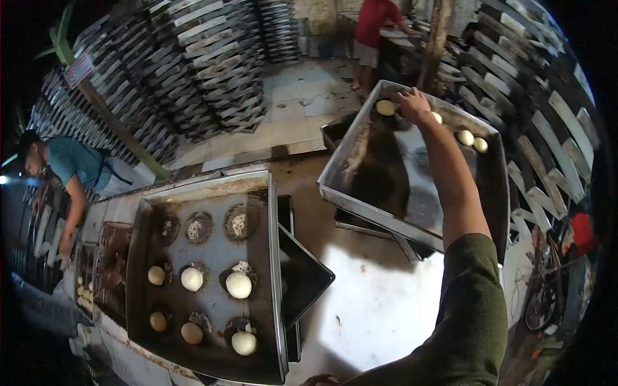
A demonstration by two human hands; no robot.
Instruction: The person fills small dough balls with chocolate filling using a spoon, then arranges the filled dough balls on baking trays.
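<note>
**Metal trays with dough balls on a worktable**

Metal is the material of both big trays. The near tray [273, 270] lies at 8 o'clock in the view. It holds six pale dough balls in two rows; the largest one [238, 284] is in the upper row, on the right. Behind them, three dark round marks with crumbs [199, 226] stay without dough.

The far tray [412, 199] lies at 1 o'clock and is tilted. Its middle is bare and dark. Along its far edge there are a few dough balls: one [385, 107] at the left, two more [472, 141] at the right.

The right hand [414, 103] reaches out over the far edge of this tray, on a long bare arm with a green sleeve [473, 309]. The fingers are spread a little and curved down, just beside the left dough ball; I cannot tell if they touch it. Another ball shows partly behind the wrist.

Of the left hand [320, 379] only some fingertips are seen at 6 o'clock, at the bottom edge; its grip cannot be told.

A person in a blue shirt [71, 161] bends at 9 o'clock. Another person in red [373, 22] stands at 12 o'clock. Stacks of trays [212, 58] fill the background. No writing can be read.
</note>
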